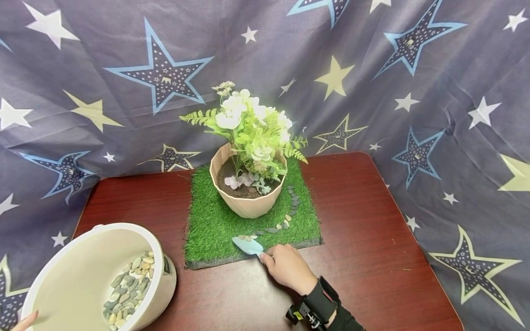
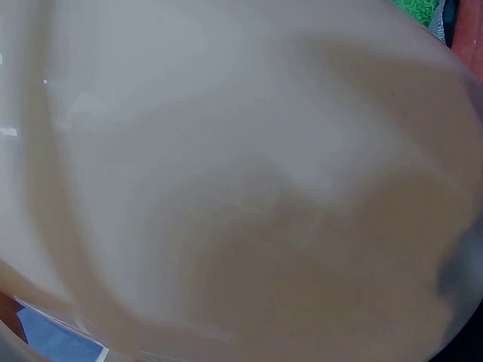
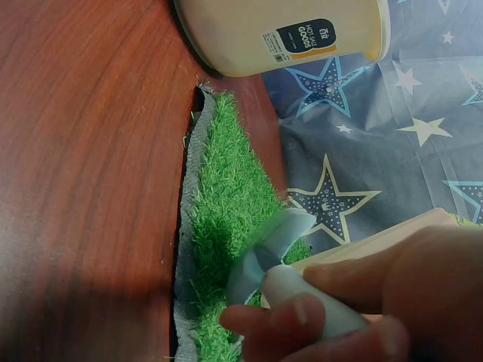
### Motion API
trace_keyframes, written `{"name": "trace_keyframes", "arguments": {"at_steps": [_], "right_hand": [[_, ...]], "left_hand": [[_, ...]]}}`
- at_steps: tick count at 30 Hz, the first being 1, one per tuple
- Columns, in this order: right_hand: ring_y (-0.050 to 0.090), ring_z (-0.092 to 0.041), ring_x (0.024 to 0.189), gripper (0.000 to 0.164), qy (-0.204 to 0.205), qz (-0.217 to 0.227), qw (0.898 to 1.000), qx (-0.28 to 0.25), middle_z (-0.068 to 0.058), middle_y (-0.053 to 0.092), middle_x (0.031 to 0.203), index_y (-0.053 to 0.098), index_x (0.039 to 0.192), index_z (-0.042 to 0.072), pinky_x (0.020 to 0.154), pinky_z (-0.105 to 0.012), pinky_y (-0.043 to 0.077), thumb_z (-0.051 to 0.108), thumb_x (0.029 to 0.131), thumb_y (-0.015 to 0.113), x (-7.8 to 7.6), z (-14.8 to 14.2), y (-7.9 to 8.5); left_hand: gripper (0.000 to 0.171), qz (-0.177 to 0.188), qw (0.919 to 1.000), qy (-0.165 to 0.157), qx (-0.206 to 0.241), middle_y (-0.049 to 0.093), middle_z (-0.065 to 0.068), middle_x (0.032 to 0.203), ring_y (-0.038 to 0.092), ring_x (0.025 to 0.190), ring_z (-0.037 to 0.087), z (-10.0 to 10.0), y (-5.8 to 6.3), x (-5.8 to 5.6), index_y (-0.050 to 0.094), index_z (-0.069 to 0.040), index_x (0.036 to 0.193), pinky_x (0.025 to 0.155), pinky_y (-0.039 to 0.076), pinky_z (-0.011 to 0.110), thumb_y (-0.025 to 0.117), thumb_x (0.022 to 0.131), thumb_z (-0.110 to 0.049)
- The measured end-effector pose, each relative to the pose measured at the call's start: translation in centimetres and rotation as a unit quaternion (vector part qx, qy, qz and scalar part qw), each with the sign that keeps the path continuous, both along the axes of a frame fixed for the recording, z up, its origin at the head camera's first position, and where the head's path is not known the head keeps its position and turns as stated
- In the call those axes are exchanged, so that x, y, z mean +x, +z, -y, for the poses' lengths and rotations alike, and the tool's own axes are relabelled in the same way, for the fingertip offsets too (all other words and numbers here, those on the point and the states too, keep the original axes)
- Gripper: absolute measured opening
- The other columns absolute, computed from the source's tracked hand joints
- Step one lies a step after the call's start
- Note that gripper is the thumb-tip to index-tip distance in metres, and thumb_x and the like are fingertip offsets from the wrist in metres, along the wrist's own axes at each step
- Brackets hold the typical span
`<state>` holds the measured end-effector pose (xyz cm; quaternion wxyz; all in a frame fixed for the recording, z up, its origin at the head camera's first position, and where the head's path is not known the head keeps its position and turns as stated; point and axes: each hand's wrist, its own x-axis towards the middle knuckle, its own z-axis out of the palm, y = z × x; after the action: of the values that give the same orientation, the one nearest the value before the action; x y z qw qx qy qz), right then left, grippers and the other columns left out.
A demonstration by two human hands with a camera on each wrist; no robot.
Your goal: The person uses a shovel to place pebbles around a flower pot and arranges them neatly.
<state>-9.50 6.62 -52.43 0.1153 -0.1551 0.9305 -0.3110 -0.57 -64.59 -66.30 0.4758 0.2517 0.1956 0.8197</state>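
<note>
My right hand (image 1: 288,268) grips the pale handle of a light blue hand trowel (image 1: 248,246). The trowel's blade (image 3: 260,256) is over the front part of a green artificial grass mat (image 1: 211,246). A few pebbles (image 1: 247,237) show at the blade's far edge, beside a curved row of dark and pale pebbles (image 1: 272,230) on the grass. At the lower left, my left hand (image 1: 28,320) holds the rim of a cream bucket (image 1: 70,257), thumb inside; its other fingers are hidden. Many grey and tan pebbles (image 1: 131,287) lie in the bucket's right side. The bucket wall (image 2: 226,151) fills the left wrist view.
A beige faceted pot (image 1: 248,206) with soil, white flowers and green leaves (image 1: 256,124) stands on the back of the mat. The mat lies on a reddish-brown table (image 1: 352,220). A star-patterned cloth (image 1: 273,55) hangs behind and on both sides.
</note>
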Motion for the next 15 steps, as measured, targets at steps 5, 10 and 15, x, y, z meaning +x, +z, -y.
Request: {"name": "trace_keyframes", "arguments": {"at_steps": [5,10,15], "right_hand": [[0.035,-0.007,0.049,0.040,0.006,0.023,1.000,-0.002,0.010,0.037,0.056,0.060,0.065,0.018,0.056,-0.024,0.036,0.028,0.103,0.060,-0.4,0.0,0.2],[0.037,-0.007,0.051,0.035,0.009,0.055,0.998,-0.011,0.009,0.042,0.058,0.074,0.081,0.009,0.058,-0.024,0.039,0.029,0.104,0.058,-1.0,-0.3,0.0],[0.039,-0.007,0.049,0.034,0.014,0.084,0.996,-0.033,0.008,0.044,0.059,0.075,0.086,0.007,0.054,-0.025,0.040,0.028,0.105,0.057,-1.5,-0.8,0.0]], "left_hand": [[0.059,0.005,0.9995,0.002,0.030,0.033,0.018,0.166,0.032,0.155,0.029,5.6,-6.8,0.3,0.026,-0.033,0.165,0.129,0.022,0.038,0.004,0.113,-0.016],[0.064,-0.001,0.9997,0.016,0.018,0.039,0.015,0.164,0.037,0.153,0.024,1.4,-2.4,0.4,0.032,-0.032,0.163,0.127,0.026,0.034,0.000,0.112,-0.012],[0.065,0.002,0.9993,0.033,-0.018,0.048,0.011,0.158,0.046,0.147,0.023,0.0,-0.4,0.4,0.041,-0.031,0.159,0.123,0.035,0.031,0.006,0.111,-0.007]]}}
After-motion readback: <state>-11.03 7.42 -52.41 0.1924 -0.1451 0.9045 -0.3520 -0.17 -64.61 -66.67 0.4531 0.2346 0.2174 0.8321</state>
